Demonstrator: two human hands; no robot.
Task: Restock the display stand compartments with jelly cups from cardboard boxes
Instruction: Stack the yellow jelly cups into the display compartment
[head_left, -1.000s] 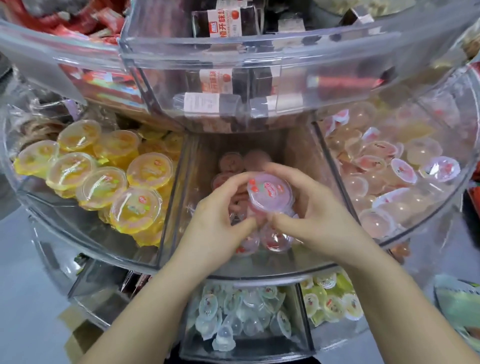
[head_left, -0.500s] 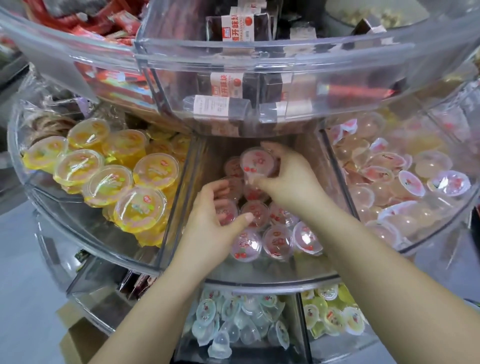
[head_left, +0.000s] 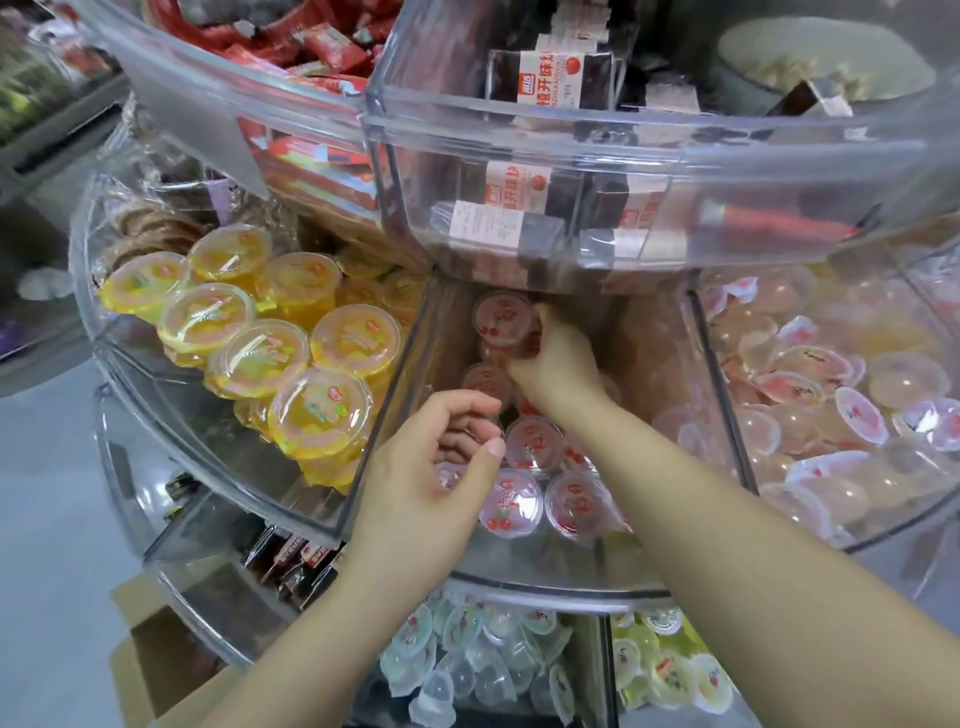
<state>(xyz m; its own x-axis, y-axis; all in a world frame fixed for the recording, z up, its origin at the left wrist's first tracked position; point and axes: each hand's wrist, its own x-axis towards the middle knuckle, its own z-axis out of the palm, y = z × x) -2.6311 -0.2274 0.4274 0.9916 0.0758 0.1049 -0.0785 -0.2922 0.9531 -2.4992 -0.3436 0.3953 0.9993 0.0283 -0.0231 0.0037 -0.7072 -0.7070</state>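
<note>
Right hand (head_left: 558, 358) pinches a red cup (head_left: 503, 318) at the bin's (head_left: 519, 561) back, likely stacking it high. Left hand (head_left: 441, 467) hovers, grip loosely curled, empty.

Right hand (head_left: 556, 364) extends to frame centre, forearm running in from lower right, fingers curled in a grip. Left hand (head_left: 436, 467) sits lower left, fingers loosely curled.
</note>
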